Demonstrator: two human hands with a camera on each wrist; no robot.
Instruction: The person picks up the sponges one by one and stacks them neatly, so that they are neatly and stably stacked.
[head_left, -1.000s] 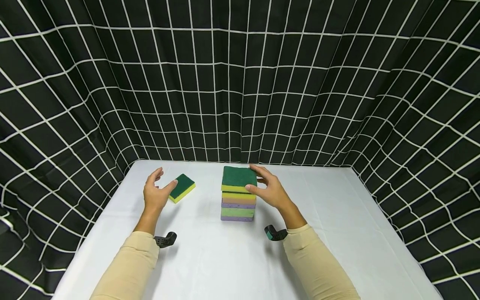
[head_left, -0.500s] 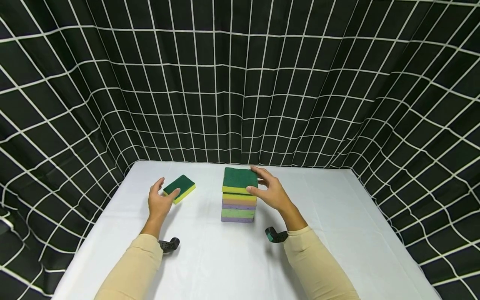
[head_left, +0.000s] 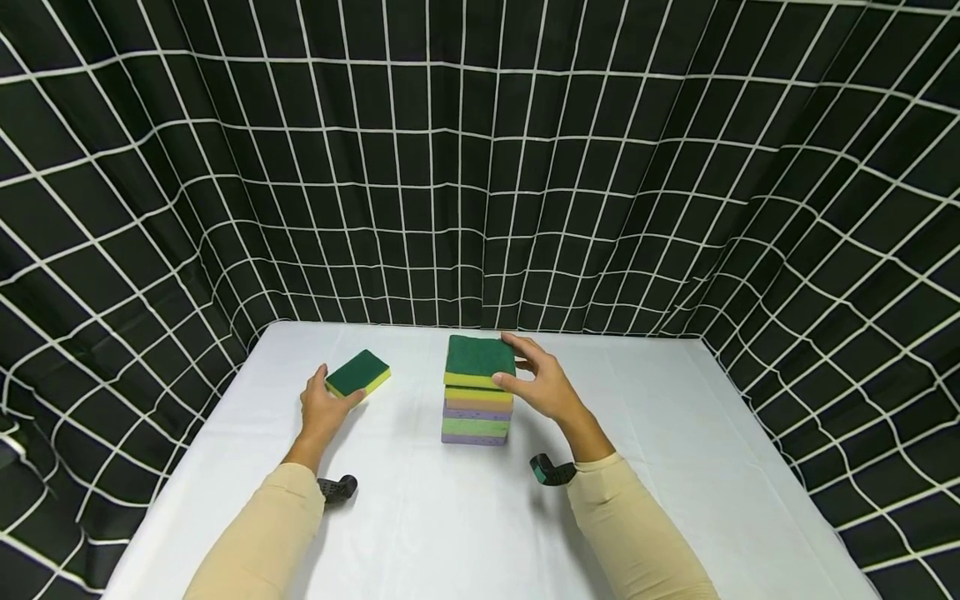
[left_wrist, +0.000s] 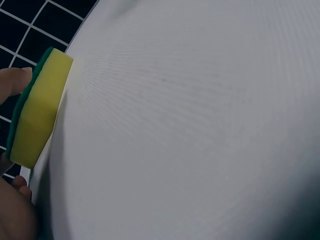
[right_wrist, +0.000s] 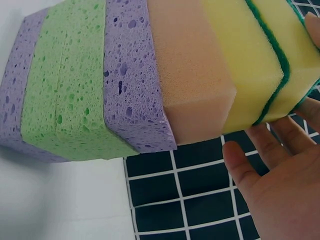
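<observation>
My left hand (head_left: 322, 408) reaches round the near left part of a green-and-yellow scouring sponge (head_left: 358, 373) lying on the table. Its thumb is at the near long edge, its fingers at the left end. In the left wrist view the sponge (left_wrist: 42, 107) shows its yellow side, with the thumb tip overlapping the green top. My right hand (head_left: 543, 387) holds the top scouring sponge (head_left: 478, 357) of a stack by its right end, thumb at the front corner, index finger at the back. Below it the stack (right_wrist: 80, 80) shows purple, green, orange and yellow sponges.
A white cloth covers the table (head_left: 450, 517). Black curtains (head_left: 480, 167) with a white grid stand behind it and on both sides. A black wrist camera (head_left: 337, 489) is strapped to the left wrist, another camera (head_left: 551, 469) to the right.
My left hand has moved right and toward me; its thumb has slid from over the loose sponge's green top to its near edge. The right hand stays at the stack.
</observation>
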